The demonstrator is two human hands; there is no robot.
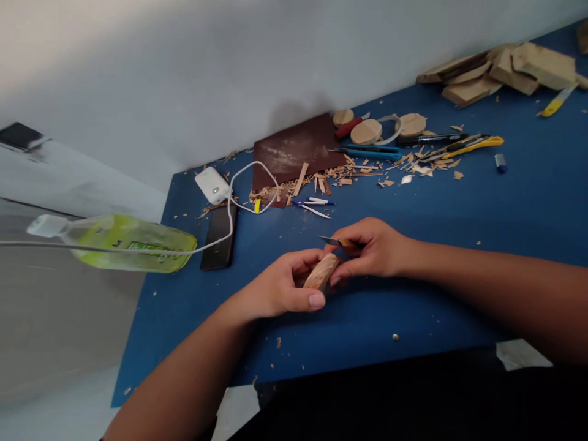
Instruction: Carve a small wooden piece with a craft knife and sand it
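Note:
Over the front of the blue table, my left hand [288, 283] is closed around a small piece of wood [323, 272] with a rounded, carved-looking top. My right hand [374, 248] grips a carving knife [331, 241] with a yellowish handle, its short blade pointing left above the wood. The right fingertips come up against the far side of the wood piece. My right fingers hide most of the knife handle, and the lower part of the wood lies hidden in the left palm.
Behind the hands lie wood shavings [340, 177], a compass [316, 203], a brown sheet [294, 147], a blue-handled tool [374, 153], a yellow cutter [482, 144] and wood blocks [542, 66]. At left are a phone [218, 239], a white power bank [212, 185] with a cable, and a bottle [133, 243].

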